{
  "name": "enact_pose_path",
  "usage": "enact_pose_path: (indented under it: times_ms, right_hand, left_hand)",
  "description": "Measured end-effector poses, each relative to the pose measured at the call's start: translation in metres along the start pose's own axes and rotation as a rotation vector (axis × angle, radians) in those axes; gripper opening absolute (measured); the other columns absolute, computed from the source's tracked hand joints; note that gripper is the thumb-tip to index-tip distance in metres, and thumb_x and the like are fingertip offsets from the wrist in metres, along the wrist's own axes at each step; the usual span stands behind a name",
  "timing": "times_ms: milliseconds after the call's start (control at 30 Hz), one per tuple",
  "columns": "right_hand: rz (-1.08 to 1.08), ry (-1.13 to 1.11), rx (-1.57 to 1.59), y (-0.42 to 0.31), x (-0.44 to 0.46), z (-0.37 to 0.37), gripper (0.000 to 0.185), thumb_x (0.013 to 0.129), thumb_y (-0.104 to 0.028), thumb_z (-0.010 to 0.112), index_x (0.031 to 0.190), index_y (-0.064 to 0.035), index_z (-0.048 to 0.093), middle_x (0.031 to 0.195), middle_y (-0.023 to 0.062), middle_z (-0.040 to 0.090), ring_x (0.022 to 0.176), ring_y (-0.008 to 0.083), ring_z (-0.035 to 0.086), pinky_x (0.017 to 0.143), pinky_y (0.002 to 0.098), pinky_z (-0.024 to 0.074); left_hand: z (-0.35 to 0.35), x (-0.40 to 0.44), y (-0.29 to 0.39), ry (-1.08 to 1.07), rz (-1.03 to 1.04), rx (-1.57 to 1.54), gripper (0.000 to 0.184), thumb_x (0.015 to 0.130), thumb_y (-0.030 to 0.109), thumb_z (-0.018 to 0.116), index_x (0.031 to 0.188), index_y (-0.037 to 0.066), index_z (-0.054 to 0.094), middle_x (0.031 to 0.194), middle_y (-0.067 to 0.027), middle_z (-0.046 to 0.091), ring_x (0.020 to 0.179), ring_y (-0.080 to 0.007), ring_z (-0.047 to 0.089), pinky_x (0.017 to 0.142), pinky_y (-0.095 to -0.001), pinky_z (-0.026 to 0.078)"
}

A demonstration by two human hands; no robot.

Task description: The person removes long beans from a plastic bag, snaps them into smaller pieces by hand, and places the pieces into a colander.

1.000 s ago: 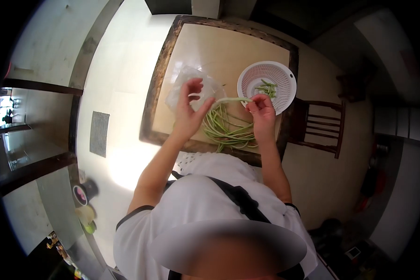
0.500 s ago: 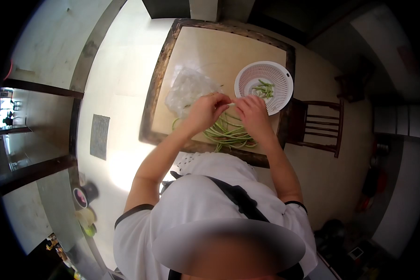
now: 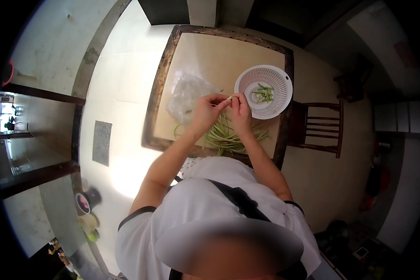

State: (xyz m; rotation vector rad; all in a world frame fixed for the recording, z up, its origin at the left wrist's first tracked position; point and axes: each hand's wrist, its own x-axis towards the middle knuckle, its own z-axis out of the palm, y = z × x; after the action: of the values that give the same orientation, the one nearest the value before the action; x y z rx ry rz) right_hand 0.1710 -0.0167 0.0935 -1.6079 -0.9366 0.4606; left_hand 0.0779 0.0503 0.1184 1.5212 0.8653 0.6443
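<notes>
Both arms reach up over the surface (image 3: 210,51), and the two hands meet close together. The left hand (image 3: 206,112) pinches one green bean (image 3: 229,98). The right hand (image 3: 241,113) has bent fingers and pinches it too. One pile of long beans (image 3: 225,139), too many to count, lies below them. One white basket (image 3: 263,112) holds short bean bits (image 3: 264,93). One clear bag (image 3: 184,99) lies left.
</notes>
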Motion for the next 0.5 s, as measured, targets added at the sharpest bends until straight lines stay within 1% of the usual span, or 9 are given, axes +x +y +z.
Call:
enact_pose_path:
  times_ms: [67, 100, 167, 233, 267, 333, 400, 433, 500]
  right_hand:
    - [0.191, 0.034, 0.288, 0.007, 0.002, 0.003, 0.014, 0.087, -0.014, 0.039, 0.078, -0.0046, 0.044, 0.069, 0.0031, 0.047, 0.064, 0.0136, 0.047, 0.059, 0.0259, 0.0381]
    - [0.191, 0.034, 0.289, 0.012, 0.007, 0.000, 0.014, 0.087, -0.014, 0.039, 0.078, -0.0046, 0.044, 0.069, 0.0031, 0.047, 0.064, 0.0136, 0.047, 0.059, 0.0259, 0.0381]
    - [0.434, 0.247, 0.708, 0.023, 0.019, -0.018, 0.011, 0.087, -0.015, 0.040, 0.082, -0.0071, 0.045, 0.077, -0.0010, 0.047, 0.069, 0.0095, 0.045, 0.062, 0.0234, 0.0385]
    - [0.421, 0.144, 0.769, 0.019, 0.023, -0.033, 0.010, 0.088, -0.016, 0.040, 0.084, -0.0083, 0.045, 0.079, -0.0004, 0.047, 0.070, 0.0089, 0.044, 0.063, 0.0221, 0.0377]
    - [0.404, 0.040, 0.827, 0.014, 0.025, -0.038, 0.009, 0.088, -0.017, 0.040, 0.087, -0.0095, 0.045, 0.081, 0.0002, 0.047, 0.071, 0.0083, 0.043, 0.064, 0.0209, 0.0370]
    - [0.417, -0.021, 0.769, 0.007, 0.024, -0.040, 0.008, 0.086, -0.015, 0.044, 0.084, -0.0079, 0.047, 0.080, -0.0011, 0.046, 0.071, 0.0079, 0.043, 0.064, 0.0217, 0.0372]
    - [0.230, -0.251, 0.335, -0.003, 0.019, -0.038, 0.010, 0.082, -0.012, 0.051, 0.091, -0.0074, 0.050, 0.080, -0.0007, 0.045, 0.065, 0.0056, 0.039, 0.059, 0.0190, 0.0353]
    - [0.232, -0.252, 0.334, -0.010, 0.018, -0.037, 0.010, 0.082, -0.012, 0.051, 0.091, -0.0074, 0.050, 0.080, -0.0007, 0.045, 0.065, 0.0056, 0.039, 0.059, 0.0190, 0.0353]
    - [0.045, -0.395, 0.027, -0.024, 0.016, -0.036, 0.021, 0.074, -0.010, 0.059, 0.095, -0.0081, 0.052, 0.078, -0.0014, 0.044, 0.057, 0.0044, 0.034, 0.054, 0.0169, 0.0327]
  left_hand:
    - [-0.001, 0.000, -0.002, 0.001, -0.025, -0.033, 0.014, 0.073, 0.011, 0.063, 0.080, -0.001, 0.062, 0.065, -0.0032, 0.060, 0.058, -0.0055, 0.051, 0.053, -0.0194, 0.041]
    - [-0.001, -0.001, -0.004, 0.001, -0.054, -0.054, 0.015, 0.074, 0.012, 0.062, 0.081, -0.001, 0.061, 0.067, -0.0032, 0.060, 0.059, -0.0052, 0.051, 0.053, -0.0190, 0.041]
    - [-0.005, -0.001, -0.013, 0.005, -0.083, -0.076, 0.015, 0.074, 0.012, 0.062, 0.082, -0.001, 0.061, 0.068, -0.0033, 0.060, 0.060, -0.0049, 0.051, 0.053, -0.0185, 0.041]
    - [-0.009, -0.001, -0.022, -0.069, -0.302, -0.341, 0.019, 0.075, 0.012, 0.061, 0.087, -0.002, 0.059, 0.072, -0.0033, 0.059, 0.063, -0.0060, 0.052, 0.053, -0.0179, 0.041]
    - [-0.010, -0.001, -0.021, -0.067, -0.301, -0.342, 0.019, 0.075, 0.012, 0.061, 0.087, -0.002, 0.059, 0.072, -0.0033, 0.059, 0.063, -0.0060, 0.052, 0.053, -0.0179, 0.041]
    - [-0.011, -0.004, -0.015, -0.099, -0.510, -0.709, 0.021, 0.077, 0.013, 0.059, 0.093, -0.002, 0.056, 0.076, -0.0031, 0.058, 0.065, -0.0074, 0.054, 0.056, -0.0172, 0.042]
    - [-0.014, -0.003, -0.019, -0.177, -0.540, -0.739, 0.021, 0.078, 0.013, 0.057, 0.093, -0.001, 0.055, 0.076, -0.0027, 0.057, 0.065, -0.0080, 0.054, 0.057, -0.0172, 0.043]
    - [-0.016, -0.002, -0.023, -0.258, -0.569, -0.766, 0.020, 0.079, 0.013, 0.056, 0.094, 0.000, 0.054, 0.077, -0.0023, 0.056, 0.065, -0.0086, 0.054, 0.058, -0.0172, 0.044]
    - [-0.020, 0.003, -0.033, -0.351, -0.532, -0.757, 0.019, 0.080, 0.013, 0.055, 0.094, 0.001, 0.053, 0.077, -0.0021, 0.056, 0.066, -0.0081, 0.054, 0.059, -0.0169, 0.044]
